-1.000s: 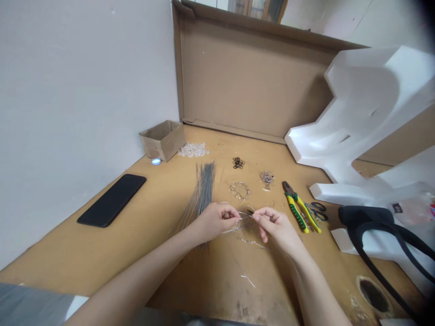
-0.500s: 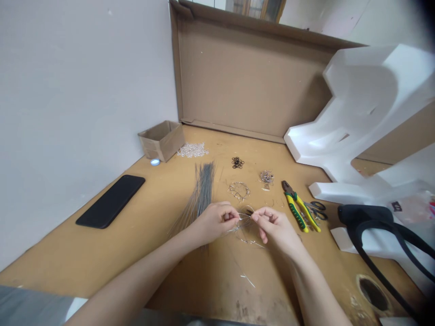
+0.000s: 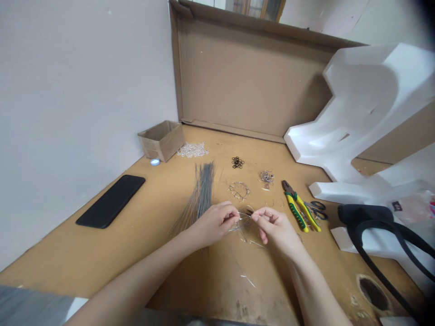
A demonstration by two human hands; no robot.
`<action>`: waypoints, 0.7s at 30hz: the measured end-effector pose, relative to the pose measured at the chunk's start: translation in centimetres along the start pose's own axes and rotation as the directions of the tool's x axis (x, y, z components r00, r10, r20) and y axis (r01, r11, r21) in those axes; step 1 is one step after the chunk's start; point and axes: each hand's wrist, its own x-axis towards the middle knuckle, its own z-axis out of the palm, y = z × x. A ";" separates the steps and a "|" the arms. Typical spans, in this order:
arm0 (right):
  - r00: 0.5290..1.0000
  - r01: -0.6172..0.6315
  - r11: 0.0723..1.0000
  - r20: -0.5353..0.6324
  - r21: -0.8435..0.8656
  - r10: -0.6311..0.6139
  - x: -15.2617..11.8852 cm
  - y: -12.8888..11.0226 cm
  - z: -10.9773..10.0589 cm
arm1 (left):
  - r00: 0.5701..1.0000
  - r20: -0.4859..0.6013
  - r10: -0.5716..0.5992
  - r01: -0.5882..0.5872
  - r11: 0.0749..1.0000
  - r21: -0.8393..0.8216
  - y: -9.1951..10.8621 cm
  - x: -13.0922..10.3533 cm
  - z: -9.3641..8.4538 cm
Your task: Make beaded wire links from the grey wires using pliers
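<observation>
Between my two hands runs a thin silvery wire (image 3: 244, 214), curved, with looser wire bits beneath it. My left hand (image 3: 217, 220) pinches it between thumb and forefinger, fingers curled. From the other side my right hand (image 3: 272, 222) grips it with thumb and forefinger, the lower fingers bent. A bundle of straight grey wires (image 3: 205, 190) lies under and behind my left hand. Just beyond my hands rests a ring of bent wire (image 3: 239, 191). Short wire pieces (image 3: 257, 244) lie on the table below my fingers.
On the wooden table (image 3: 163, 276) are pliers (image 3: 299, 206), scissors (image 3: 318, 209), black rings (image 3: 238, 163), a small wire cluster (image 3: 267, 176) and clear beads (image 3: 192, 150). A cardboard box (image 3: 162, 140) and black phone (image 3: 111, 201) stand left. White foam (image 3: 360, 90) and a black strap (image 3: 365, 222) occupy the right.
My hands stay in nearly the same place, both still pinching the wire. Only a very slight shift of the fingers shows.
</observation>
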 end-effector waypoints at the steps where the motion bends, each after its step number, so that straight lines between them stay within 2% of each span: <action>1: 1.000 -0.004 1.000 -0.002 -0.002 0.004 0.0 0.0 0.0 | 1.000 0.007 -0.004 0.004 1.000 0.017 0.0 0.0 0.0; 6: 1.000 -0.019 1.000 -0.004 -0.016 0.019 0.1 0.0 -0.1 | 0.999 0.033 -0.006 0.003 0.997 0.075 0.2 0.0 0.0; 14: 1.000 -0.001 0.999 -0.006 -0.033 0.001 -0.2 -0.2 0.0 | 0.999 0.004 0.039 -0.040 0.991 0.124 0.4 -0.2 0.0; 21: 1.000 0.007 0.999 0.000 -0.043 -0.007 -0.2 -0.1 0.1 | 0.998 -0.023 0.058 -0.056 0.993 0.101 0.0 -0.1 0.2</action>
